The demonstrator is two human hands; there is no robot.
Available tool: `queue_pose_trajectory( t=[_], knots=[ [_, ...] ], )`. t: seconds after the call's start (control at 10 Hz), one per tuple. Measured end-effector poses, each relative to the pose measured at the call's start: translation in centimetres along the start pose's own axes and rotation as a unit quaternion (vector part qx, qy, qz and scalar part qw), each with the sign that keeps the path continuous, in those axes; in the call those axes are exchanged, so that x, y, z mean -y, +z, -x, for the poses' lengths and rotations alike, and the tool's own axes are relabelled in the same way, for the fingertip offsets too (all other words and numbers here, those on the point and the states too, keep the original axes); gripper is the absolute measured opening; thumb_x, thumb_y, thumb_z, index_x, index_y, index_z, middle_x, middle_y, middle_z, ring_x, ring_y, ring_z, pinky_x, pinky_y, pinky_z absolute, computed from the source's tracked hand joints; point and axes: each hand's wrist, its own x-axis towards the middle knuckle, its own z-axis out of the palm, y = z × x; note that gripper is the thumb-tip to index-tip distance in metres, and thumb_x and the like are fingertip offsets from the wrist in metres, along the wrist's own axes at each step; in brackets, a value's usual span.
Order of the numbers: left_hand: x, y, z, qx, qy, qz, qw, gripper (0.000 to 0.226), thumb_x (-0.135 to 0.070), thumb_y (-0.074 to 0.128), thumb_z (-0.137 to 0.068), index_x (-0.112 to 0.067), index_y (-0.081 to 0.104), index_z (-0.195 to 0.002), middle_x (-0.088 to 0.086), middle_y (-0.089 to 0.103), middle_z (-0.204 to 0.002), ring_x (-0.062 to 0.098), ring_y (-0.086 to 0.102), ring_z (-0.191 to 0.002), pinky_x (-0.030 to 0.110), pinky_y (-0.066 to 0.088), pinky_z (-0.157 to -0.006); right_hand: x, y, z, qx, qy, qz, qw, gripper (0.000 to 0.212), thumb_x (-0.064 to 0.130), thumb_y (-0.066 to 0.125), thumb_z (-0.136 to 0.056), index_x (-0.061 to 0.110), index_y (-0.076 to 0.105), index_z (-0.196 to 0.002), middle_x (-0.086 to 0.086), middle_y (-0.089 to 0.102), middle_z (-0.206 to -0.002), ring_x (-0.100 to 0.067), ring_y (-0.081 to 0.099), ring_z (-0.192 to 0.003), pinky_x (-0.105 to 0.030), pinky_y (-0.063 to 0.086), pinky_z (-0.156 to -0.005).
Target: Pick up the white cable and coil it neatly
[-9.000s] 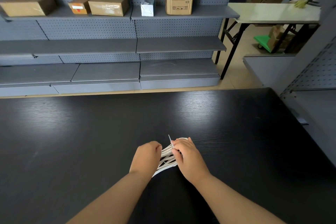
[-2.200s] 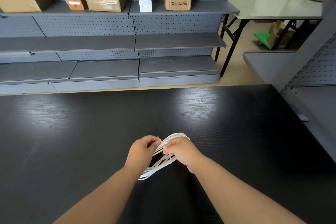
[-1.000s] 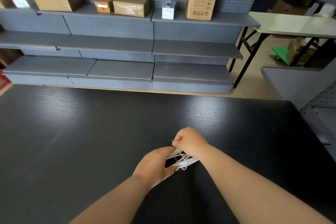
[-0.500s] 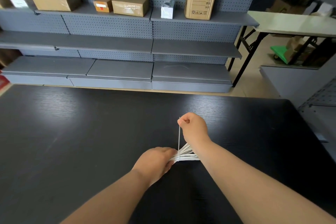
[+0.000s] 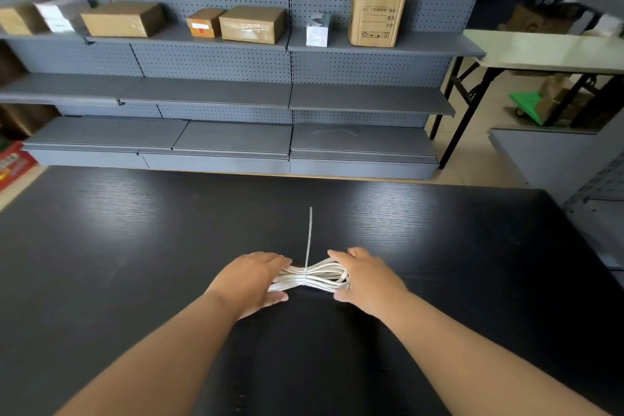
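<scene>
The white cable [image 5: 314,277] is a flat bundle of loops on the black table [image 5: 135,246], pinched at its middle by a thin white tie. The tie's long tail [image 5: 309,233] points straight away from me. My left hand [image 5: 250,277] cups the bundle's left end, fingers over it and thumb under it. My right hand [image 5: 364,277] holds the right end the same way, fingers curled around the loops. Both ends of the bundle are hidden under my hands.
Grey pegboard shelving [image 5: 236,94] stands beyond the table's far edge, with several cardboard boxes [image 5: 376,17] on its top shelf. A pale folding table [image 5: 547,51] is at the back right, and a grey shelf unit [image 5: 574,159] stands beside the table's right edge.
Half a second ago my right hand was pulling the tie's tail upward. It has let the tail go and now grips the bundle's right end. The bundle is cinched at its middle.
</scene>
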Motion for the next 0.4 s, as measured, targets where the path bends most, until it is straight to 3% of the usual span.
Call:
queue_pose_trajectory(
  t=[0.2,0.4],
  knots=[
    [1.6,0.0,1.8,-0.026,-0.066,-0.016,0.997,0.059,-0.037,0.051,-0.092,-0.027,0.025,-0.144,-0.008,0.029,-0.152,0.015,0.032,-0.137,0.028,0.028,-0.111,1.0,1.7,-0.5,-0.058,0.018,-0.044,0.997,0.066,0.013,0.056,-0.089,0.036,0.027,-0.144,0.002,0.045,-0.128,-0.021,0.056,-0.108,-0.035,0.049,-0.091],
    [2.6,-0.3,3.4,-0.058,-0.131,-0.014,0.990,0.061,-0.039,0.049,-0.092,-0.023,0.023,-0.145,-0.006,0.031,-0.151,0.017,0.032,-0.137,0.030,0.029,-0.111,3.2,0.8,-0.4,-0.053,0.015,-0.062,0.997,0.076,0.021,0.062,-0.086,0.029,0.018,-0.148,-0.002,0.040,-0.142,-0.021,0.047,-0.125,-0.032,0.040,-0.099]
  ],
)
